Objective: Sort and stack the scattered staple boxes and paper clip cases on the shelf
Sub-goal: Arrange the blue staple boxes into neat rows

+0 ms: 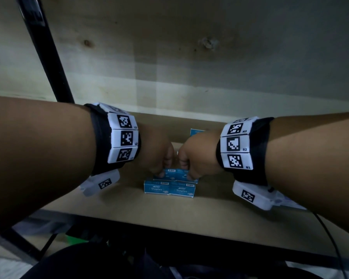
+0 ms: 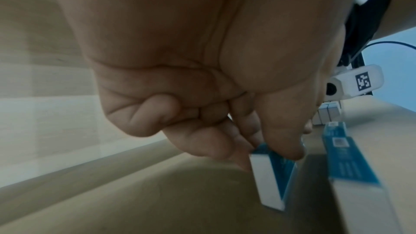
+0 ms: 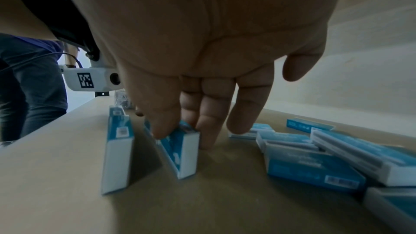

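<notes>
Both forearms reach forward over the wooden shelf [image 1: 113, 200] and converge at its middle, knuckles up, fingers pointing down; each wrist carries a black band with white coded tags.

The left hand [image 1: 159, 156] pinches the left end of the rear row of blue staple boxes [image 1: 174, 175]. In the left wrist view its thumb and fingertips [image 2: 290, 150] close on the top edge of one box [image 2: 273, 179] standing on its long edge, with the little finger curled into the palm.

The right hand [image 1: 195, 158] pinches the right end of the same row. In the right wrist view the thumb and two fingers [image 3: 209, 127] clamp the top of a box [image 3: 182, 150], tilted slightly; the ring and little fingers hang free.

A front row of two boxes marked "Staples" [image 1: 169, 189] stands just before the held row, nearer the shelf's front edge. Loose boxes [image 3: 315, 165] lie flat and overlapping to the right, near the back wall. One further box [image 1: 196, 131] shows behind the right hand.
</notes>
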